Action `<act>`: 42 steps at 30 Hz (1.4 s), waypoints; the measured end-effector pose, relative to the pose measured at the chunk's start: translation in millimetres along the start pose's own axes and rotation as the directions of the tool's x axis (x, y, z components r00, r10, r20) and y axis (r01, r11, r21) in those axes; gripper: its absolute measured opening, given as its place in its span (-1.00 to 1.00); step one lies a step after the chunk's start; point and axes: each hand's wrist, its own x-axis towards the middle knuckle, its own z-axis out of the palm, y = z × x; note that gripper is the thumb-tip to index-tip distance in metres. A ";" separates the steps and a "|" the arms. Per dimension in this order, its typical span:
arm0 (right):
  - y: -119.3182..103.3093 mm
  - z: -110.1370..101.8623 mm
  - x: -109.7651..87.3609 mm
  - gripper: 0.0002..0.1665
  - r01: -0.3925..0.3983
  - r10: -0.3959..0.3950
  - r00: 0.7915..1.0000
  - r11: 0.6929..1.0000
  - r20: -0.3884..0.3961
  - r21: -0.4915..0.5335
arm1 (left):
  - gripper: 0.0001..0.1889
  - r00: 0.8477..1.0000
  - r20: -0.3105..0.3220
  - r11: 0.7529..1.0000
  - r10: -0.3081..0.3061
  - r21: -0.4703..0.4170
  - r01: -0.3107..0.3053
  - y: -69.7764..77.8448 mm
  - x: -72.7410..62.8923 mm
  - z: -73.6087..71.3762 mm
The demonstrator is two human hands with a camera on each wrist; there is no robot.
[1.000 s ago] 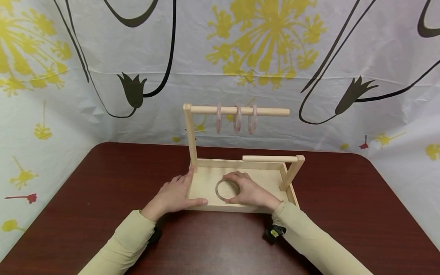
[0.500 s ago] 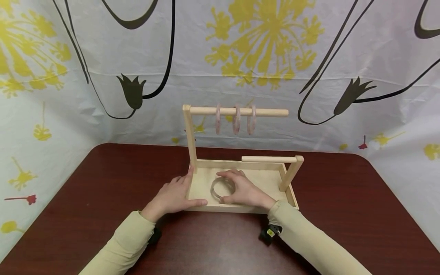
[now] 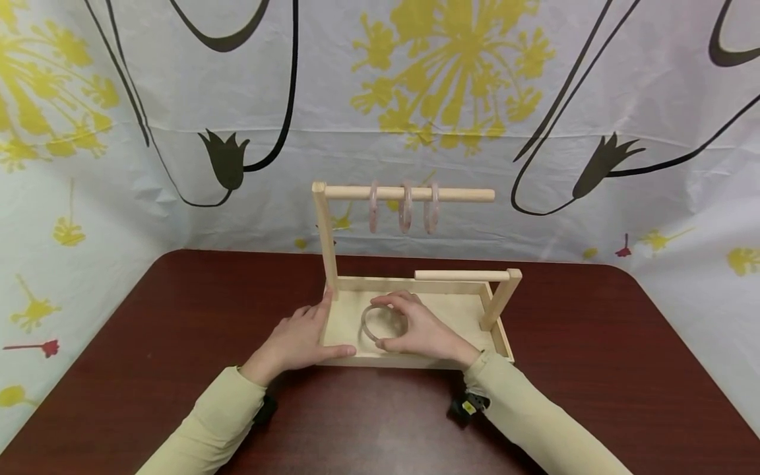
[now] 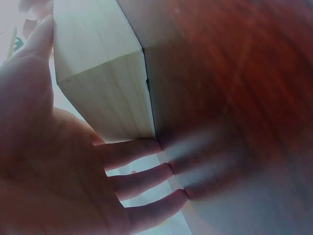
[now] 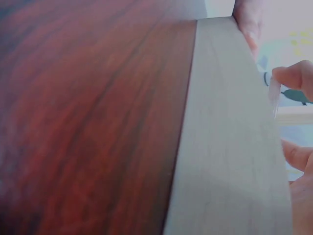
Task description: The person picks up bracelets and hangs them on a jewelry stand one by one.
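Observation:
In the head view my right hand [image 3: 423, 330] pinches a pale translucent bangle [image 3: 364, 323] between thumb and fingers, low over the floor of a shallow wooden tray [image 3: 454, 313]. The right wrist view shows the bangle [image 5: 275, 95] rising just past the tray's front wall [image 5: 230, 127]. My left hand [image 3: 297, 338] rests at the tray's front left corner, its thumb along the front edge and its index finger reaching the tall post. Seen from the left wrist, its other fingertips touch the table beside the tray corner [image 4: 107, 68].
From the tray's tall left post [image 3: 326, 237], an upper bar [image 3: 466, 194] extends right, bearing three pinkish bangles [image 3: 406, 211]. A lower bar [image 3: 460, 274] points left from the short right post [image 3: 500, 300]. Dark red-brown table [image 3: 208, 297] lies around; a printed cloth [image 3: 332, 99] hangs behind.
My right hand has shifted slightly left with the bangle, which looks more tilted than one second ago. My left hand keeps its place on the tray corner.

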 end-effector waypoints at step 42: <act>-62.2 -42.1 -21.1 -0.22 0.216 -0.203 0.968 0.973 -0.148 0.078 | 0.18 0.999 -0.029 1.000 0.023 0.003 -0.023 -0.5 -0.3 2.7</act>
